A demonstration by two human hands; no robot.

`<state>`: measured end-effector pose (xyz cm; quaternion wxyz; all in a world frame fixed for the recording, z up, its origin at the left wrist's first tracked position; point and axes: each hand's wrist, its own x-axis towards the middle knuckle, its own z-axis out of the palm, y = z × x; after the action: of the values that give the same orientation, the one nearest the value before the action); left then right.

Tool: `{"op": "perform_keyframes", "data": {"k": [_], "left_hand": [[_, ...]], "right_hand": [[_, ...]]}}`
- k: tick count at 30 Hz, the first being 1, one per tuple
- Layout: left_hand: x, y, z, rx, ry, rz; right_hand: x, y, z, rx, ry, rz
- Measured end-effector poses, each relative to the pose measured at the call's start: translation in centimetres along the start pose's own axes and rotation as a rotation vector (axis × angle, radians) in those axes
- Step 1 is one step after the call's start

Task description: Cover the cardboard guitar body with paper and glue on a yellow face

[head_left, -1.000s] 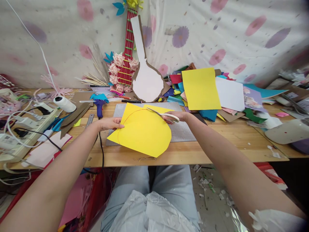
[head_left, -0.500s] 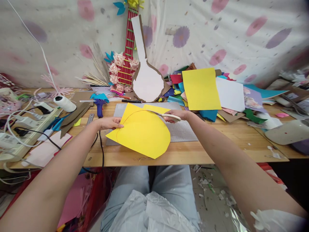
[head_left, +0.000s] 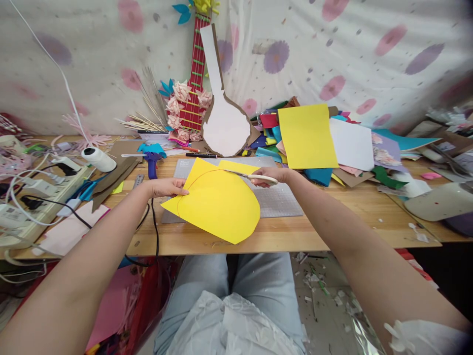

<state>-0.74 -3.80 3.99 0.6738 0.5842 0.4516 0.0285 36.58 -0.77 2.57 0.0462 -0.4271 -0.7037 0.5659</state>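
Head view: the yellow sheet lies over the grey cutting mat, between both hands. The left hand pinches its left edge; the right hand grips scissors — blades at the sheet's far edge. No readable writing anywhere.

The scene is lit brightly and evenly by soft, diffuse light; only faint shadows are cast beneath the curved yellow paper sheet onto the light wooden tabletop. No harsh glare is seen. Strong wide-angle distortion is shown: the table edge is bowed and the forearms are stretched toward the corners. The floral white backdrop cloth is blurred at the edges.
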Motion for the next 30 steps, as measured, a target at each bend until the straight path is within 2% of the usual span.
{"op": "perform_keyframes", "data": {"k": [13,23,27,30], "left_hand": [[-0.3,0.2,0.1,-0.021,-0.010,-0.036],[0.2,0.5,-0.1,0.035,-0.036,-0.031],[0.6,0.5,-0.3,0.103,-0.037,-0.036],[1.3,0.4,-0.6,0.205,0.024,-0.029]], "right_hand": [[-0.2,-0.4,-0.2,-0.010,-0.018,0.044],[0.1,-1.3,0.4,-0.146,-0.072,-0.031],[0.1,-1.1,0.4,-0.176,-0.075,-0.026],[-0.1,-1.2,0.5,-0.193,-0.057,0.000]]}}
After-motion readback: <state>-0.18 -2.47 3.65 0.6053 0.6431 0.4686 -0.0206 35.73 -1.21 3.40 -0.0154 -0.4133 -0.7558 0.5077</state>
